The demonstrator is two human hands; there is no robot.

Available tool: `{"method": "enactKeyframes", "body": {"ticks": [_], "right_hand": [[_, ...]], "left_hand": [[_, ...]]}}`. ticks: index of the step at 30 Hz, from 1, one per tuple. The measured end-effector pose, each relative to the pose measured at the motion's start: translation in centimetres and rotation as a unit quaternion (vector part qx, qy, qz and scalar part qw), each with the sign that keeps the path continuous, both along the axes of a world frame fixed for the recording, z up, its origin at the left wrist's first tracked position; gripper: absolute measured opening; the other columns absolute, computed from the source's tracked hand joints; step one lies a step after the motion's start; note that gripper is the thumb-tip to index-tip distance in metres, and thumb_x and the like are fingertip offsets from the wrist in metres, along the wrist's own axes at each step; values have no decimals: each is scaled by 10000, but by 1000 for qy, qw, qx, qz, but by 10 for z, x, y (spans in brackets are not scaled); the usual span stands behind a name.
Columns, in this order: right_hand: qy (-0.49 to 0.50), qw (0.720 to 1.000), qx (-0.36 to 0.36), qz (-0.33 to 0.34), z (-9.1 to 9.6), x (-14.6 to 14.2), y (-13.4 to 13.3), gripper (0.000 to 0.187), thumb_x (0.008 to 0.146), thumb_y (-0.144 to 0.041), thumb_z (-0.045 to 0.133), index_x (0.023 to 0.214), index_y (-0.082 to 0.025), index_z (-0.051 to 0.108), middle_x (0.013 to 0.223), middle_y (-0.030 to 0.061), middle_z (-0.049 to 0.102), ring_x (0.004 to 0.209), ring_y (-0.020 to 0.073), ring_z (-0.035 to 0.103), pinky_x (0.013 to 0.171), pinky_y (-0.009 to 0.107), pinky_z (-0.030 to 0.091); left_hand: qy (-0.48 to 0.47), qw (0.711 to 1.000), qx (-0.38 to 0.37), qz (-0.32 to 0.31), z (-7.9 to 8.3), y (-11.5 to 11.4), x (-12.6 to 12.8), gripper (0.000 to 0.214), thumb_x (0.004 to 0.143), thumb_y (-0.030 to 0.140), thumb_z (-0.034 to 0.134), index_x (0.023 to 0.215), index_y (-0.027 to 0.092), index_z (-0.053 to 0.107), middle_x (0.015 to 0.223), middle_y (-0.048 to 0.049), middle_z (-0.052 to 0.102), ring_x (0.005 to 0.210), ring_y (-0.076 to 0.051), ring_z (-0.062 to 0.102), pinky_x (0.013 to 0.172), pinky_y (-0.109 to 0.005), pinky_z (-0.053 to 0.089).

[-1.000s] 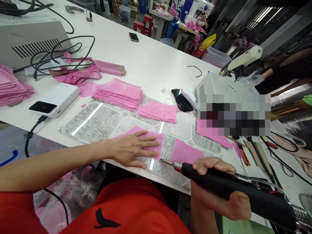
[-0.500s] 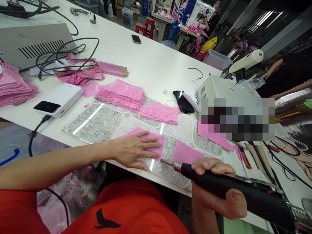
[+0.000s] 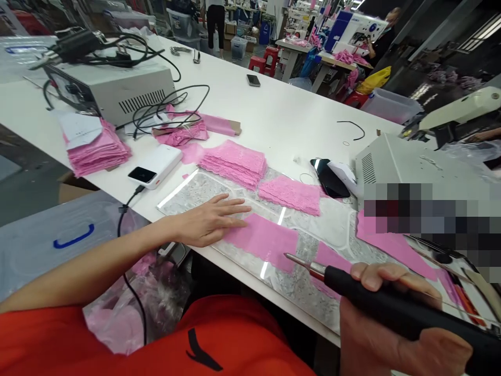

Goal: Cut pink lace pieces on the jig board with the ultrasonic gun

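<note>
My left hand lies flat with its fingers spread, its fingertips at the left end of a pink cloth piece. The cloth is on a grey marbled board under a clear sheet. My right hand is wrapped round a black-handled tool with a thin pointed metal tip, like a soldering iron. Its tip is over the right end of the cloth; I cannot tell whether they touch. A second pink piece lies just beyond, partly behind the tool. Behind them sit two stacks of pink lace cloth.
A white power bank with a cable stands at the left, near a pink stack and a vented grey box. At the right are a dark phone and another grey box. A person works at a sewing machine behind.
My left hand has drawn back leftward, uncovering most of the pink cloth. The tool tip has shifted from the cloth's near right corner to over its right end. The view has swung left.
</note>
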State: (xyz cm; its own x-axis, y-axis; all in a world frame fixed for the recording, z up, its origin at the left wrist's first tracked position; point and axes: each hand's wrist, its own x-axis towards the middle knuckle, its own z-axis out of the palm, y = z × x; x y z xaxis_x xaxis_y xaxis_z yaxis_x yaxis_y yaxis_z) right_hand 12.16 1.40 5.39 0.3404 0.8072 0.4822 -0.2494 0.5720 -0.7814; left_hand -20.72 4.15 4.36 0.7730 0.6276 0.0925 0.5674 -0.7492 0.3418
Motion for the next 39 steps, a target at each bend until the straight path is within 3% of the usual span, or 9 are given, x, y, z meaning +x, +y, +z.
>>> {"method": "enactKeyframes", "body": {"ticks": [6,17,30,39], "right_hand": [[5,998,-11,56,1,-42,5,298,684,-438,601,817,-178,661,735,5,603,556,124,506,527,316,439],[-29,988,-4,154,1,-98,8,280,757,-403,572,897,-177,657,790,10,601,592,121,529,585,331,462],[-34,981,12,193,-3,-121,10,247,793,-389,567,907,-183,641,804,2,598,606,114,535,595,322,481],[-66,979,20,190,-2,-123,9,178,805,-354,559,865,-200,625,781,-7,585,606,118,539,589,323,497]], "left_hand": [[10,999,-11,34,-13,-15,-30,501,908,153,376,1385,235,505,1571,-76,320,1484,-279,206,1181,-564,166],[28,1000,5,9,-19,-14,-30,570,836,156,459,1391,278,507,1573,-66,319,1484,-305,194,1162,-614,165],[9,1000,17,8,-21,-15,-30,633,798,135,478,1418,259,478,1575,-80,311,1476,-330,211,1159,-606,188],[-17,999,39,8,-22,-17,-32,554,809,132,477,1340,270,558,1559,-55,349,1476,-304,222,1180,-576,186]]}}
